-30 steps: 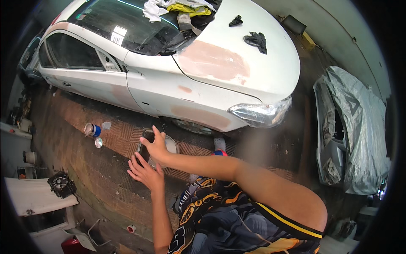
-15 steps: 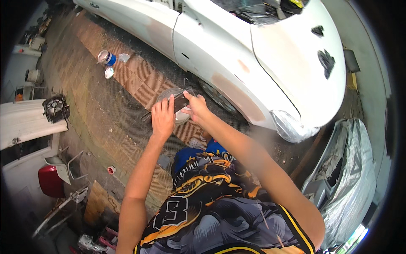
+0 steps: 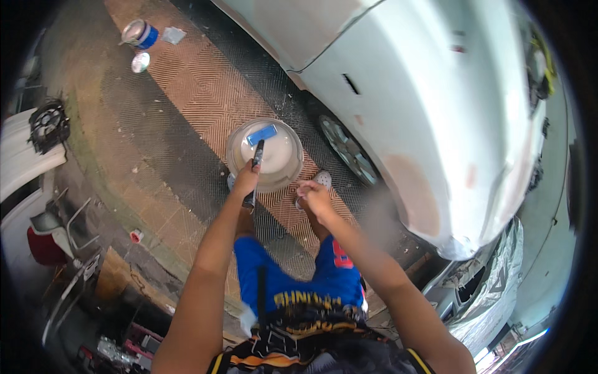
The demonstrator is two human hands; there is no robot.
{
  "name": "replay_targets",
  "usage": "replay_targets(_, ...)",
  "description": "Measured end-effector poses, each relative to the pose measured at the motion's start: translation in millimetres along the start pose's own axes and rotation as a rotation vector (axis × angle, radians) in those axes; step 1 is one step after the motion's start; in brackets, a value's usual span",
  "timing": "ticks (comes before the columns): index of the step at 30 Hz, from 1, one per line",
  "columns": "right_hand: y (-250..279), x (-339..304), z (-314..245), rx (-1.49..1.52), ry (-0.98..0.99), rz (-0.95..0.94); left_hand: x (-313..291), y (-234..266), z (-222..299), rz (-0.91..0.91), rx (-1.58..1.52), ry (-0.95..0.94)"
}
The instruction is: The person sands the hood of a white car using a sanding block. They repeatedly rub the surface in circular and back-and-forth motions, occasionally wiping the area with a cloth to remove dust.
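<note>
Floor (image 3: 202, 103): 1 bucket (image 3: 293, 165), 1 blue block (image 3: 261, 134); left hand (image 3: 247, 179) round 1 bar (image 3: 258, 153), right hand (image 3: 316, 197) curled, grip unclear

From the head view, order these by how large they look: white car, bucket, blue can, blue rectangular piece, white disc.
1. White car
2. Bucket
3. Blue can
Unranked, too alike: blue rectangular piece, white disc.

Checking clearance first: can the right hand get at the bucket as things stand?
Probably yes: the right hand appears beside the bucket, off its near right rim, with nothing visible between. The left hand grips a dark bar crossing left of the bucket's middle, leaving the right side free.
</note>
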State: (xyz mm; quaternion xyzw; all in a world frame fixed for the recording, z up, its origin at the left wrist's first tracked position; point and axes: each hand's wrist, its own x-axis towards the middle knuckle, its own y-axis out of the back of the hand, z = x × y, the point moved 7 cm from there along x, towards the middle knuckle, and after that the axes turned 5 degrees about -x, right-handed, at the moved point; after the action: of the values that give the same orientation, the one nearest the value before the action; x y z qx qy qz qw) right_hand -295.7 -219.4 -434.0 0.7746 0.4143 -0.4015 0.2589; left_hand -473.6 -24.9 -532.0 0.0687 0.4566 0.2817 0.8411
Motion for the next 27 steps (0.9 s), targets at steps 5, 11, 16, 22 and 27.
replay_targets(5, -67, 215, 77, -0.484, 0.164, 0.294, 149, -77, -38, 0.021, 0.359, -0.039)
replay_targets(11, -76, 387, 164, -0.399, -0.242, 0.579, 234, -147, -94, 0.077, 0.468, -0.220)
replay_targets(16, -97, 419, 189, -0.447, -0.350, 0.320, 240, -150, -108, 0.125, 0.603, -0.264)
replay_targets(22, -91, 334, 113, 0.020, -0.120, 0.234, 160, -93, -56, -0.066, -0.133, 0.087)
replay_targets(27, -68, 155, -9, -0.257, 0.328, 0.332, 16, 31, -5, -0.250, -0.636, 0.354)
